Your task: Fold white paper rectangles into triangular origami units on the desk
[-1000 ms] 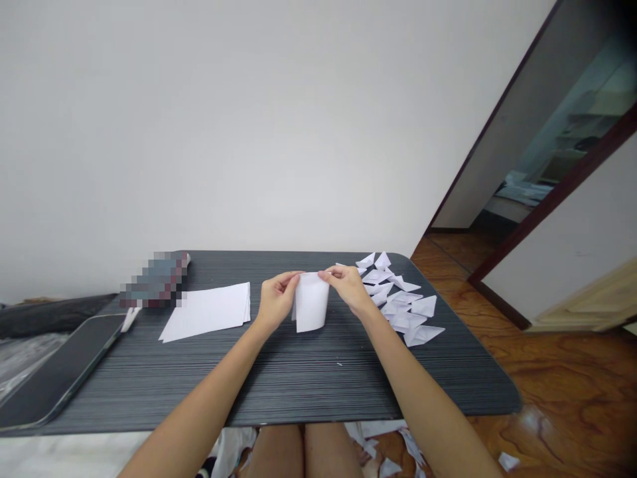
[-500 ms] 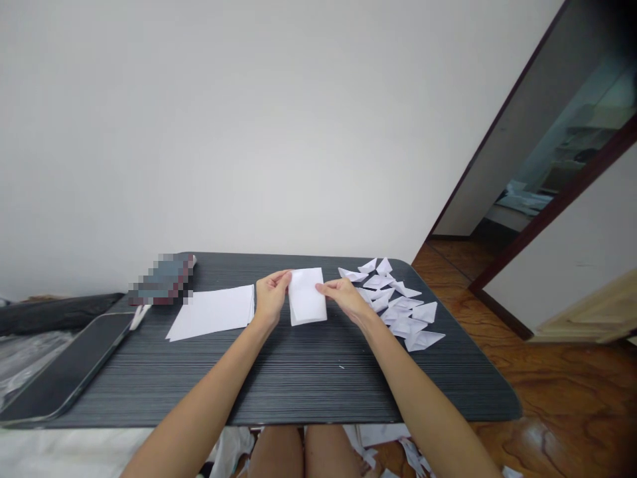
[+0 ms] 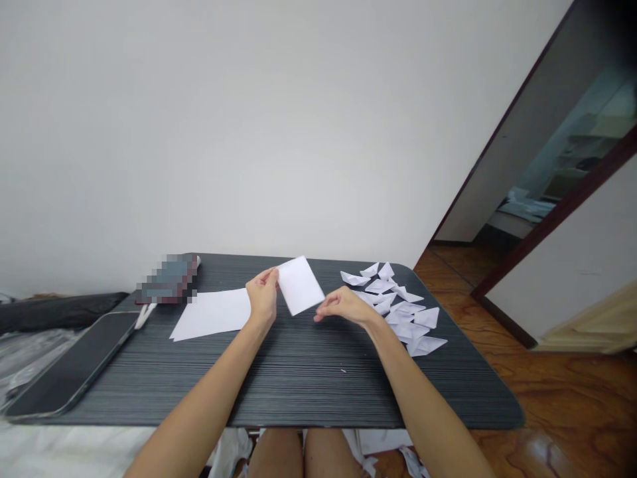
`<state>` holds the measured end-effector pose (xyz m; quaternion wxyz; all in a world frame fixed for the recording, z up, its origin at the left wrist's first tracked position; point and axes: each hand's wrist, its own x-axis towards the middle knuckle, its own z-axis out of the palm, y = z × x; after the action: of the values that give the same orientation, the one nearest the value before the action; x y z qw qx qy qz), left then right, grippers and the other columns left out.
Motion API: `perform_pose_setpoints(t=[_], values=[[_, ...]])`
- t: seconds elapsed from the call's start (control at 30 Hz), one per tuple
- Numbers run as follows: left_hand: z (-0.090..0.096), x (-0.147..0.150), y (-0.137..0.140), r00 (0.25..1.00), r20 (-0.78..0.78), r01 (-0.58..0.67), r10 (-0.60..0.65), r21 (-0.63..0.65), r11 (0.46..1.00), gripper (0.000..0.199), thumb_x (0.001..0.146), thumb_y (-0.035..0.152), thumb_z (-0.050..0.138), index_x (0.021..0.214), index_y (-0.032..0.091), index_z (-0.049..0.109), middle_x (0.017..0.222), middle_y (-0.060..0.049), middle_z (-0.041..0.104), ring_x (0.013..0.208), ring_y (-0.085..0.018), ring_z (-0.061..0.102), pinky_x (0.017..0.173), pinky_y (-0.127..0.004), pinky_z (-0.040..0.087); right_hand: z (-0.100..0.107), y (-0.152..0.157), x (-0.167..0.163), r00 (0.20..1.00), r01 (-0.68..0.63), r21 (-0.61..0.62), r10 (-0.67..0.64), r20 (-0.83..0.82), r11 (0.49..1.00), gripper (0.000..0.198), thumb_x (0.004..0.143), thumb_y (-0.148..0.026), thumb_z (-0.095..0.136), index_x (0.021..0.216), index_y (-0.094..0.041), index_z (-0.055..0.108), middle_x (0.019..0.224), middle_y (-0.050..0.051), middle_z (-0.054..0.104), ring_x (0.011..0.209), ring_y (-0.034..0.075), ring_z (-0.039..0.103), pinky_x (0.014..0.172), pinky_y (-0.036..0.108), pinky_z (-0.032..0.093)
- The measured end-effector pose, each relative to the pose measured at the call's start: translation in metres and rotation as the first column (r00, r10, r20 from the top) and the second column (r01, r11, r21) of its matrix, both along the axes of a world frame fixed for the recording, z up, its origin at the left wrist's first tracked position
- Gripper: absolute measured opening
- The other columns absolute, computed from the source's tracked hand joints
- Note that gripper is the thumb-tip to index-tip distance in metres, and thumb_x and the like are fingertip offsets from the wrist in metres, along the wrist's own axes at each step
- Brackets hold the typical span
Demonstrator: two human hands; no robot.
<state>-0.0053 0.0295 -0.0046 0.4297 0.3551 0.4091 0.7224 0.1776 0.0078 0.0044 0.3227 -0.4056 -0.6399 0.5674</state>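
Note:
A folded white sheet of paper (image 3: 300,285) is held up over the dark table, turned so that its corners point up and down. My left hand (image 3: 262,295) is closed on its left corner, thumb against fingers. At the lower right corner, my right hand (image 3: 343,305) has its fingertips pinched against the paper; the exact grip is partly hidden. To the right of that hand lie several folded paper boats (image 3: 408,330), some overlapping. Flat white sheets (image 3: 212,315) rest left of my left hand, partly behind it.
The dark ribbed table (image 3: 308,392) stands against a white wall. A phone (image 3: 74,365) lies at its left edge, with a blurred-out object (image 3: 169,279) behind. A tiny white scrap (image 3: 343,370) is near the front. Paper pieces (image 3: 383,439) lie below the table.
The folded paper has rotated from nearly upright to a diamond-like tilt. My right hand has shifted from its right edge to the lower right corner, while my left hand has kept hold.

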Motion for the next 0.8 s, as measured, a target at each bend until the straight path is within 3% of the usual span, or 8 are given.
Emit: perform_pose_setpoints(t=[0.13, 0.3, 0.4, 0.47, 0.53, 0.63, 0.7, 0.8], values=[[0.001, 0.003, -0.001, 0.999, 0.038, -0.007, 0.006, 0.002, 1.0, 0.029, 0.06, 0.031, 0.063, 0.078, 0.009, 0.061, 0.072, -0.007, 0.064, 0.062, -0.013, 0.058, 0.062, -0.026, 0.047, 0.003, 0.003, 0.005, 0.986, 0.055, 0.015, -0.052, -0.16, 0.998, 0.042, 0.06, -0.042, 0.064, 0.09, -0.012, 0.064, 0.081, 0.008, 0.067, 0.077, 0.017, 0.06, 0.077, 0.031, 0.041], [-0.002, 0.006, -0.001, 0.994, -0.085, 0.063, -0.063, -0.01, 0.998, 0.032, 0.064, 0.034, 0.059, 0.082, 0.008, 0.06, 0.076, -0.01, 0.065, 0.067, -0.018, 0.061, 0.064, -0.031, 0.047, -0.001, 0.005, -0.004, 0.98, 0.199, 0.137, -0.194, -0.053, 0.97, 0.032, 0.065, -0.043, 0.058, 0.068, -0.011, 0.065, 0.066, 0.005, 0.066, 0.063, 0.017, 0.058, 0.062, 0.029, 0.041], [0.001, 0.004, -0.005, 0.933, -0.36, 0.012, 0.014, 0.069, 0.998, 0.029, 0.071, 0.032, 0.052, 0.089, 0.01, 0.06, 0.088, -0.012, 0.064, 0.082, -0.022, 0.06, 0.076, -0.037, 0.044, -0.007, 0.006, -0.007, 0.955, 0.242, 0.337, -0.285, 0.085, 0.91, 0.028, 0.069, -0.038, 0.055, 0.062, -0.013, 0.064, 0.059, 0.003, 0.063, 0.056, 0.016, 0.055, 0.053, 0.025, 0.038], [0.007, 0.004, -0.013, 0.763, -0.625, -0.005, 0.165, 0.249, 0.969, 0.026, 0.075, 0.026, 0.048, 0.096, 0.016, 0.059, 0.099, -0.011, 0.062, 0.098, -0.022, 0.054, 0.089, -0.04, 0.033, -0.009, 0.005, -0.009, 0.932, 0.205, 0.461, -0.316, 0.176, 0.863, 0.026, 0.071, -0.034, 0.052, 0.062, -0.014, 0.065, 0.057, 0.003, 0.062, 0.053, 0.015, 0.054, 0.051, 0.024, 0.035], [0.011, 0.007, -0.022, 0.502, -0.83, 0.174, 0.244, 0.373, 0.912, 0.024, 0.078, 0.021, 0.044, 0.098, 0.021, 0.058, 0.103, -0.009, 0.06, 0.106, -0.021, 0.049, 0.096, -0.044, 0.019, -0.009, 0.001, -0.011, 0.915, 0.14, 0.547, -0.319, 0.247, 0.825, 0.025, 0.074, -0.031, 0.05, 0.062, -0.014, 0.064, 0.056, 0.003, 0.062, 0.052, 0.014, 0.053, 0.05, 0.023, 0.033], [0.013, 0.013, -0.032, 0.18, -0.942, 0.436, 0.285, 0.336, 0.835, 0.026, 0.081, 0.014, 0.039, 0.093, 0.023, 0.059, 0.093, -0.007, 0.064, 0.107, -0.021, 0.047, 0.096, -0.046, 0.008, -0.004, -0.006, -0.016, 0.907, 0.043, 0.629, -0.295, 0.302, 0.777, 0.028, 0.078, -0.028, 0.045, 0.062, -0.015, 0.064, 0.056, 0.003, 0.062, 0.052, 0.013, 0.052, 0.049, 0.022, 0.031], [0.011, 0.013, -0.032, 0.076, -0.947, 0.436, 0.313, 0.314, 0.843, 0.023, 0.082, 0.014, 0.038, 0.083, 0.02, 0.06, 0.079, -0.006, 0.065, 0.102, -0.021, 0.049, 0.092, -0.045, 0.01, 0.001, -0.009, -0.016, 0.909, 0.018, 0.654, -0.284, 0.303, 0.756, 0.027, 0.079, -0.026, 0.043, 0.066, -0.016, 0.065, 0.058, 0.002, 0.062, 0.053, 0.013, 0.052, 0.05, 0.022, 0.031], [0.01, 0.003, -0.022, 0.025, -0.937, 0.361, 0.347, 0.332, 0.872, 0.022, 0.082, 0.019, 0.04, 0.072, 0.018, 0.059, 0.071, -0.007, 0.063, 0.094, -0.021, 0.051, 0.087, -0.043, 0.014, 0.007, -0.007, -0.007, 0.918, 0.027, 0.625, -0.266, 0.293, 0.78, 0.024, 0.078, -0.026, 0.045, 0.067, -0.017, 0.065, 0.056, 0.0, 0.061, 0.051, 0.012, 0.052, 0.05, 0.021, 0.034]])
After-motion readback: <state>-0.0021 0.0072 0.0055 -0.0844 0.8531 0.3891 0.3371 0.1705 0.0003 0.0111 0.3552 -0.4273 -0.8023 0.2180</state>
